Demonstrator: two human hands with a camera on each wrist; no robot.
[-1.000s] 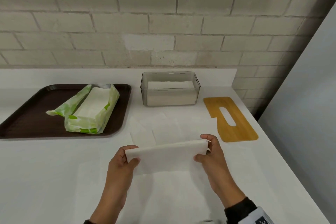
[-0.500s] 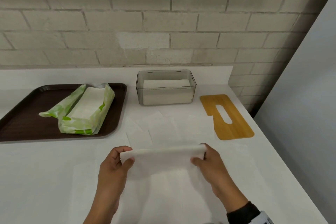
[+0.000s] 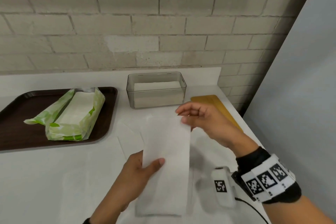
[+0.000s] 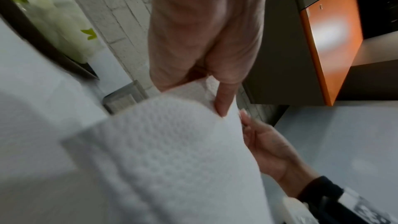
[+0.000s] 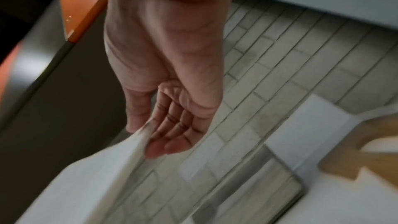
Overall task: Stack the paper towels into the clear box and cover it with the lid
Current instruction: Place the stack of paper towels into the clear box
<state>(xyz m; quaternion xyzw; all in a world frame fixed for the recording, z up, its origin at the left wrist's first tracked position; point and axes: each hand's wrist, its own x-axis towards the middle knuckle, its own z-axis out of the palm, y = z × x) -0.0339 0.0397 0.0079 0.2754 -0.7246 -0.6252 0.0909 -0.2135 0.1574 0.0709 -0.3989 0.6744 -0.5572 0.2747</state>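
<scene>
A folded white paper towel (image 3: 167, 160) hangs lengthwise over the counter, its far end towards the clear box (image 3: 131, 96). My left hand (image 3: 151, 164) grips its near left edge, thumb on top. My right hand (image 3: 181, 116) pinches its far right corner between thumb and fingers, a short way in front of the box. The box holds a stack of white towels (image 3: 157, 84). The bamboo lid (image 3: 214, 102) lies flat to the right of the box, partly hidden by my right hand. The left wrist view shows the towel (image 4: 172, 151) close up.
A dark brown tray (image 3: 18, 123) at the left carries an opened green pack of towels (image 3: 76, 114). Several loose towels (image 3: 131, 138) lie flat on the white counter under my hands. A brick wall stands behind, and a grey panel closes the right side.
The towel has turned from crosswise to lengthwise. My right hand has swung forward with its end towards the box, while my left hand stays near me.
</scene>
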